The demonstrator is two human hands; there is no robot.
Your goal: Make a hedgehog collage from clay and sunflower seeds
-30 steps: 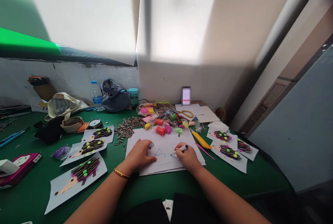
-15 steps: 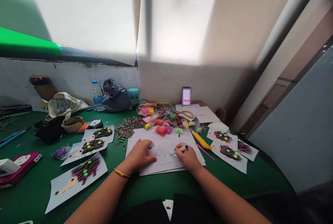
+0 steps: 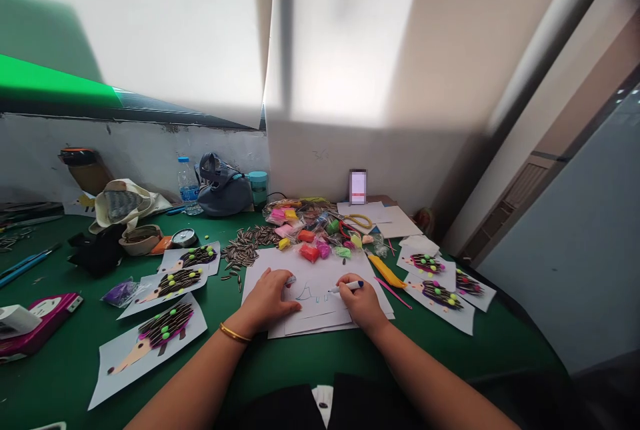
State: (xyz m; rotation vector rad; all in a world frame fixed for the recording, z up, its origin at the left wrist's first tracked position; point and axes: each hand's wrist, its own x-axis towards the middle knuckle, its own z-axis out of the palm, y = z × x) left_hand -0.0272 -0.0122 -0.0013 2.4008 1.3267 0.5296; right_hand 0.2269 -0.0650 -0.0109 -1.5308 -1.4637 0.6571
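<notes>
My right hand (image 3: 361, 300) grips a white marker (image 3: 347, 287) with a dark blue end, its tip at the drawing. Under both hands lies a white sheet of paper (image 3: 313, 320) on other sheets, bearing a thin blue outline (image 3: 305, 293) with a pointed left end and short legs. My left hand (image 3: 267, 297) rests on the paper's left side, thumb apart and fingers curled. A small pale piece (image 3: 291, 280) shows at its fingertips, too small to name. Sunflower seeds (image 3: 245, 247) are heaped beyond this hand.
Bagged coloured clay (image 3: 310, 252), scissors (image 3: 360, 220) and a yellow utility knife (image 3: 387, 271) lie beyond the paper. Finished hedgehog pictures (image 3: 150, 343) flank both sides. A pink tool (image 3: 394, 293) lies right. A phone (image 3: 358, 187) stands against the wall; a bottle (image 3: 187, 189) and bag (image 3: 225, 190) stand behind.
The marker's tip has risen slightly up the page and the pen lies a little flatter. My left hand keeps its place on the paper.
</notes>
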